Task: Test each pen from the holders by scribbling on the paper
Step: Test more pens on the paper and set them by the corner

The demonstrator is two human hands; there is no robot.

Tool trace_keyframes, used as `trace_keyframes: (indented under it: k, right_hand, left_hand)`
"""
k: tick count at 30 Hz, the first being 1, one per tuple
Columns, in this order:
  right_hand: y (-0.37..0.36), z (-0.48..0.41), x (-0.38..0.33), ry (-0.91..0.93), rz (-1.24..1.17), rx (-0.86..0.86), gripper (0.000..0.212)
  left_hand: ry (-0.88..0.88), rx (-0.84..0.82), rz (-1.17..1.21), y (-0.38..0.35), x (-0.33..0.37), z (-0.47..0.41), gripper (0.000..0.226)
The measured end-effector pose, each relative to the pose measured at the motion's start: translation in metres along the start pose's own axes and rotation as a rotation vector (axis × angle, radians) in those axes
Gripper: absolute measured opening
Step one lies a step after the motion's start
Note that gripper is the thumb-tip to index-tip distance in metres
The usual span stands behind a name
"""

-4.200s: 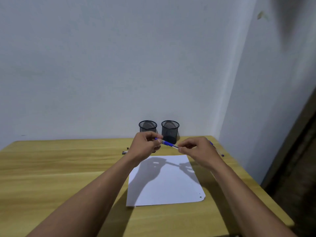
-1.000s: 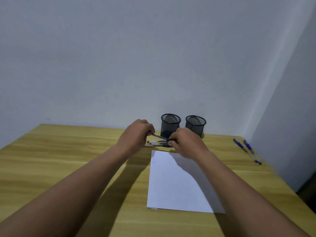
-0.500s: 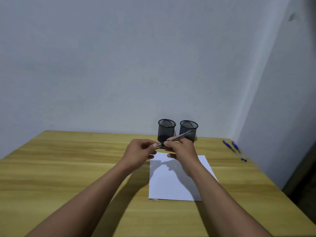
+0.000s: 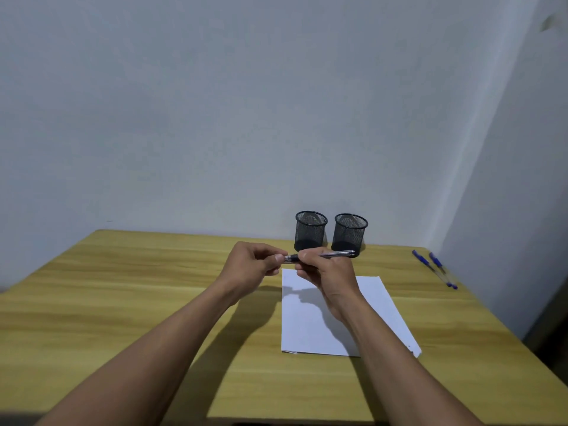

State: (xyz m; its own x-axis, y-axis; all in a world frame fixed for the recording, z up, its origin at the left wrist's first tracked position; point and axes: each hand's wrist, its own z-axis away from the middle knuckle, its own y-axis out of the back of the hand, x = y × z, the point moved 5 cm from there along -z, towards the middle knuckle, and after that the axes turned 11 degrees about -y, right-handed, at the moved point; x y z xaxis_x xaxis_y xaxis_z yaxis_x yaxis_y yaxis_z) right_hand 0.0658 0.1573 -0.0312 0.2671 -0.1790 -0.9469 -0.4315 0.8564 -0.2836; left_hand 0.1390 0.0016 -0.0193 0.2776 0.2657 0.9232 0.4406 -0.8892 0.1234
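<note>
A black-and-clear pen (image 4: 333, 254) lies almost level in the air above the far end of the white paper (image 4: 310, 321). My right hand (image 4: 327, 272) grips its barrel, while my left hand (image 4: 253, 265) pinches the dark cap end (image 4: 290, 258). Behind the hands, two black mesh holders (image 4: 310, 230) (image 4: 350, 233) stand side by side near the wall, and no pens stick out of them.
Two blue pens (image 4: 433, 269) lie on the wooden table (image 4: 123, 302) at the far right, close to the side wall. The table's right edge runs next to that wall.
The black pen was picked up from a row of pens left of the holders and raised over the paper. It has since tipped from slanted to nearly level, both hands still on it.
</note>
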Motion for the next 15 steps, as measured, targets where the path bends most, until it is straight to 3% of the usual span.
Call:
trace_keyframes:
  k: [8,15]
  right_hand:
    - [-0.007,-0.009,0.007,-0.011,-0.077,0.017,0.011]
    - [-0.002,-0.015,0.016,-0.018,-0.035,0.001,0.004]
  left_hand:
    - [-0.089,0.05,-0.161,0.008,-0.006,-0.003,0.01]
    - [-0.017,-0.009,-0.08,0.009,-0.017,-0.004,0.01]
